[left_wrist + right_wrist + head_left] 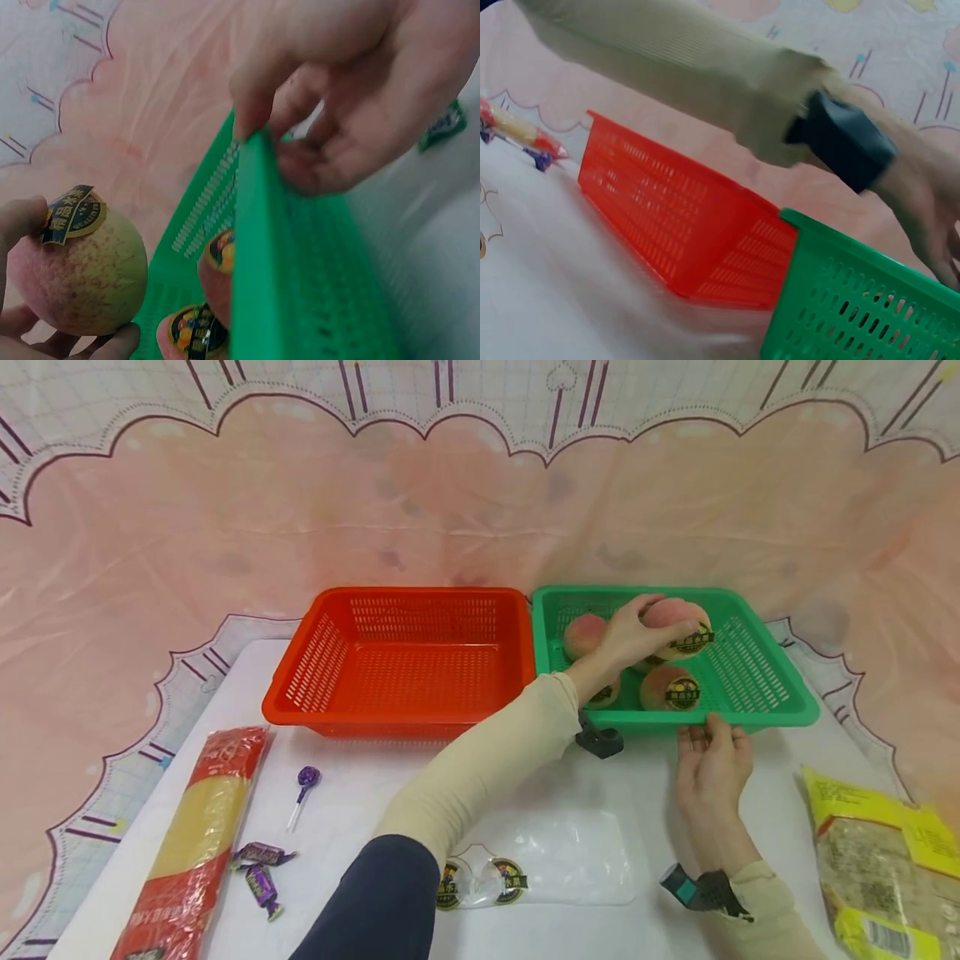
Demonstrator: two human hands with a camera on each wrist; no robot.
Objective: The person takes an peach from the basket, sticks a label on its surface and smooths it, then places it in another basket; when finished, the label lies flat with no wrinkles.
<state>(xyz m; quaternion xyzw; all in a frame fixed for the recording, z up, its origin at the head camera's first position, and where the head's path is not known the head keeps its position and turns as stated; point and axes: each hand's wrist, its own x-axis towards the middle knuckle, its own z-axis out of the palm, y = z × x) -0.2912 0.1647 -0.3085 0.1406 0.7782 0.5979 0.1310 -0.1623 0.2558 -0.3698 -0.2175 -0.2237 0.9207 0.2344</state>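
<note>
A peach (673, 612) with a black and gold label is held in my left hand (632, 633), above the green basket (776, 717). In the left wrist view, thumb and fingers span this peach (79, 277). Several other labelled peaches lie inside the basket, one peach (585, 635) at the left and another peach (660, 687) near the front wall. My right hand (714, 768) pinches the basket's front rim; the left wrist view shows its thumb over the rim and its fingers curled outside. The left forearm partly covers the basket's front left corner.
A red basket (300, 714) adjoins the green one on the left. A clear plastic bag (558, 864) lies in front. Left are a noodle packet (191, 843), a lollipop (306, 777) and wrapped candies (261, 885). A yellow-edged bag (885, 860) lies right.
</note>
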